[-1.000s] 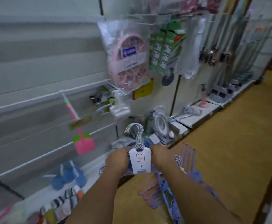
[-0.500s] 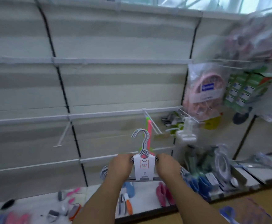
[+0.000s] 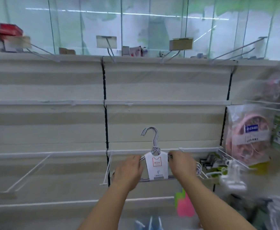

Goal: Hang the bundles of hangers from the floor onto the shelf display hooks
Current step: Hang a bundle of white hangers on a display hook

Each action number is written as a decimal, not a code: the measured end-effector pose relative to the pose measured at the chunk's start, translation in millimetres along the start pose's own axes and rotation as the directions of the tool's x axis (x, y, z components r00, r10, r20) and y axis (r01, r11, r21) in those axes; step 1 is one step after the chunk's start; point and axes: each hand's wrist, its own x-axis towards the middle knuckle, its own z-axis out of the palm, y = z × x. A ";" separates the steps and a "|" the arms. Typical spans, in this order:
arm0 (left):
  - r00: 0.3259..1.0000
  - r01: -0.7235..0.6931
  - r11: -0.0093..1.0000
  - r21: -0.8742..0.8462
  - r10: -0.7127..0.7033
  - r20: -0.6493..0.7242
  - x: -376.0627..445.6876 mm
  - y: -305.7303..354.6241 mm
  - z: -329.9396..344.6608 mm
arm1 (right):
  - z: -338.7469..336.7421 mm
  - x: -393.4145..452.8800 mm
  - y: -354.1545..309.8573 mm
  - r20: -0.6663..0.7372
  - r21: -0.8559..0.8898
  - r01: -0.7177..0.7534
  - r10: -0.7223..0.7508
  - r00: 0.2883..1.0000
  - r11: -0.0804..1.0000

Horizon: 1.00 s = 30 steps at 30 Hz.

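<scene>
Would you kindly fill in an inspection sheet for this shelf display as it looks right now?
Surface: pale slatted shelf wall with white rails and black uprights.
Job's things: hanger bundle with a white card sleeve, hook end up, held in front of the wall and on no hook; bare display hook just to its left, another bare hook farther left.
Clutter: bagged pink hoop item hanging at right; white clips below it.
Hands: left hand and right hand each grip a shoulder of the bundle.
Cables: nothing seen.
Surroundings: glass panels above the wall; small boxes along the top ledge.
</scene>
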 end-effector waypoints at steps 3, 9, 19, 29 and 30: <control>0.989 -0.016 0.998 0.063 0.025 -0.144 29.8 -4.6 -24.1 | -16.0 29.4 -13.2 -0.109 0.050 0.005 0.000 0.994 0.999; 0.937 0.056 0.989 0.139 -0.004 -0.350 90.2 -7.7 -73.1 | -44.4 95.7 -38.6 -0.299 0.151 0.095 -0.046 0.953 0.984; 0.852 0.108 0.985 0.137 -0.020 -0.523 157.0 -38.7 -112.1 | -61.5 172.8 -76.9 -0.441 0.244 0.347 -0.215 0.871 0.906; 0.762 0.082 0.988 0.130 0.021 -0.647 234.0 -86.1 -152.9 | -83.6 240.4 -136.1 -0.512 0.295 0.404 -0.214 0.832 0.866; 0.759 0.079 0.988 0.130 0.025 -0.651 242.3 -92.7 -156.7 | -83.6 246.8 -143.5 -0.509 0.304 0.394 -0.202 0.837 0.867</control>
